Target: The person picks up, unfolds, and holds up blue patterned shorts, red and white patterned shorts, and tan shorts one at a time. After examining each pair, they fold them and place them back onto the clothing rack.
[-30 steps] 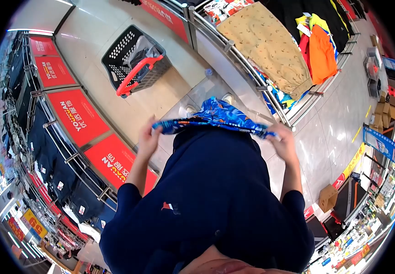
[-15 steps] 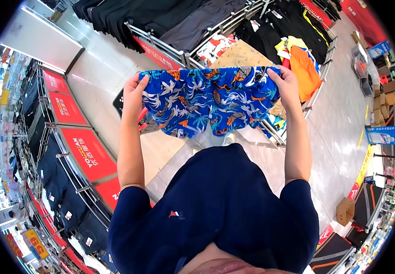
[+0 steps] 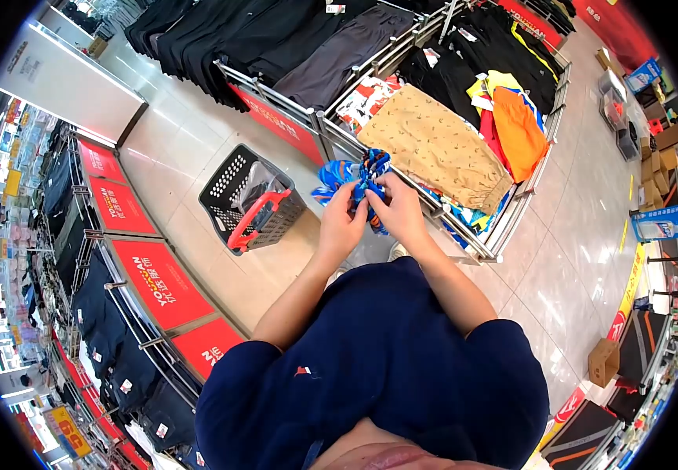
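Bunched up between my two hands are blue patterned shorts (image 3: 373,162), with orange and white in the print. My left hand (image 3: 344,214) is closed on the near left side of the cloth. Close beside it, my right hand (image 3: 398,205) pinches the gathered fabric, thumb and fingers together. The shorts are held in the air in front of my chest, by the corner of a metal-railed display bin (image 3: 498,257). Tan printed shorts (image 3: 435,139) lie spread on the clothes in that bin, just beyond my right hand.
A black shopping basket (image 3: 276,227) with a red handle stands on the floor to the left. Orange shorts (image 3: 519,125) and black garments (image 3: 480,59) fill the bin's far part. Racks with red signs (image 3: 159,282) curve along the left. A cardboard box (image 3: 603,362) sits at right.
The blue shorts were stretched wide between my hands; now they are bunched together. Both hands have moved inward and down, uncovering the basket and the tan shorts.
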Tool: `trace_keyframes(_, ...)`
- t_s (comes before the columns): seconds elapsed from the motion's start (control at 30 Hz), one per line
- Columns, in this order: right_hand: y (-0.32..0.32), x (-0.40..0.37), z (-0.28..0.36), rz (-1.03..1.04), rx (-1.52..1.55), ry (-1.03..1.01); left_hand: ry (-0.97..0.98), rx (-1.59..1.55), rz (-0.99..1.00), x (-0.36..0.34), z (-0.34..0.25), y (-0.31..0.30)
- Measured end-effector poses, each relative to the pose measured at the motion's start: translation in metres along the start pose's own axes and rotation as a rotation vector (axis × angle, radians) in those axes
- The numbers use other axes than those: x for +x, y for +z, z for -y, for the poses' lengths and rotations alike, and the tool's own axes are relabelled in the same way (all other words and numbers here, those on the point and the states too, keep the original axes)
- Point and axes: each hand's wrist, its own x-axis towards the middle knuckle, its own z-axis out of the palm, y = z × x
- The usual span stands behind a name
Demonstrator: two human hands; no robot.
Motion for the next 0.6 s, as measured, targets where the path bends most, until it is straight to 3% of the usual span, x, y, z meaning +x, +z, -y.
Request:
trace_keyframes(0.07, -0.002, -0.009, 0.002, 0.052, -0.059, -0.017, -0.063, -0.158, 0.047, -0.005, -0.005, -0.005)
trace_keyframes(0.13, -0.004, -0.018, 0.007, 0.112, -0.117, -0.031, -0.029, -0.072, 0.071, -0.009, -0.006, -0.015)
trace_keyframes(0.2, -0.006, -0.023, 0.006, 0.160, -0.008, -0.177, -0.132, -0.122, 0.154, -0.008, -0.007, -0.026)
trace_keyframes(0.23, -0.007, -0.024, 0.003, 0.221, -0.008, -0.205, -0.083, 0.047, 0.125, -0.008, -0.005, -0.030)
trace_keyframes(0.33, -0.014, -0.021, 0.011, 0.352, 0.005, -0.248, -0.097, 0.071, 0.117, -0.008, -0.020, -0.039)
trace_keyframes(0.37, -0.018, -0.018, 0.015, 0.421, -0.052, -0.286, 0.054, 0.194, 0.051, -0.009, -0.008, -0.042)
trace_keyframes(0.4, -0.019, -0.016, 0.020, 0.422, -0.053, -0.288, 0.054, 0.193, 0.049, -0.008, -0.010, -0.045)
trace_keyframes(0.47, -0.018, -0.012, 0.027, 0.469, 0.047, -0.406, -0.188, -0.135, 0.122, -0.009, -0.019, -0.054)
trace_keyframes(0.5, -0.023, -0.005, 0.020, 0.561, 0.062, -0.316, -0.023, -0.010, 0.096, -0.008, -0.021, -0.057)
trace_keyframes(0.53, -0.027, 0.007, 0.011, 0.562, 0.060, -0.320, -0.020, -0.011, 0.093, -0.007, -0.027, -0.062)
trace_keyframes(0.6, -0.032, 0.027, -0.004, 0.275, 0.128, -0.316, -0.140, -0.094, 0.163, -0.008, -0.043, -0.074)
